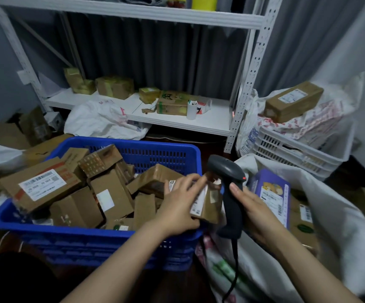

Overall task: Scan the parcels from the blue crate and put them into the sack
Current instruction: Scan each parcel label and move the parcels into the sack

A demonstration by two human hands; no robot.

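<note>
— Sack and crate: where do they sit?
— Your white sack (330,204) gapes open on your right with a purple box (271,193) inside. The blue crate (67,231), heaped with brown parcels (43,186), stands just beside it on your left.
— And the hands?
— Your left hand (177,206) grips a small labelled parcel (208,204) over the crate's right end. Your right hand (253,213) is wrapped round the scanner (229,171), whose head is just beside that parcel.
</note>
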